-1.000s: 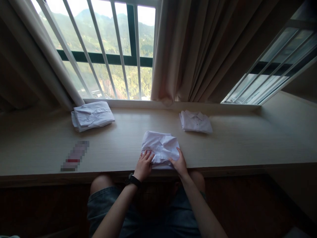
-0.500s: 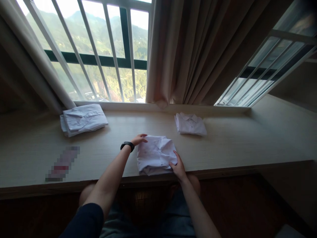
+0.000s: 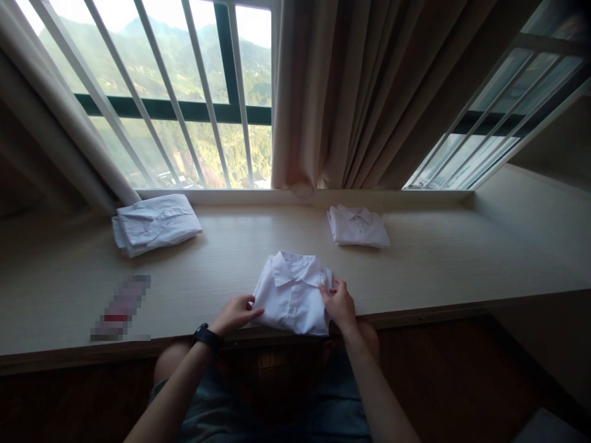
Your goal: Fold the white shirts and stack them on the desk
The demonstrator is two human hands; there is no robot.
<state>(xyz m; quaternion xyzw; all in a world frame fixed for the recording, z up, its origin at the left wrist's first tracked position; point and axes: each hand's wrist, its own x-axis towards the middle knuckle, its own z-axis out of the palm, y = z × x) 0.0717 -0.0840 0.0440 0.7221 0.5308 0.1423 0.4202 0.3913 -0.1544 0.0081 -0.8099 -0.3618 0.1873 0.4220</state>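
Folded white shirt (image 3: 292,295) lies collar-up, placket facing up, at the near edge of the ledge (image 3: 443,264), directly in front of the seated person. Collar points toward 12 o'clock, hem toward 6.

Left hand (image 3: 236,312) at the shirt's 8 o'clock corner: fingers curled, tips touching the cloth edge, thumb on top; a light pinch on the fabric. Black watch (image 3: 206,336) on that wrist.

Right hand (image 3: 340,303) at the shirt's 3 o'clock edge: fingers bent, tips nipping the side fold just below the collar.

Both forearms bare, coming up from 6 o'clock. Knees in shorts show under the ledge edge.

Second shirt (image 3: 357,226), folded, collar up, at 1 o'clock from the first, well apart, near the back of the ledge. Stack (image 3: 154,223) of folded white garments at 10 o'clock, well apart, against the window sill.

Small flat item (image 3: 120,307) at 9 o'clock on the ledge, blurred; cannot identify.

Curtain (image 3: 360,92) hangs at 12 o'clock, hem reaching the sill. Barred window (image 3: 194,98) behind to the left shows green hills; another barred pane at 2 o'clock.
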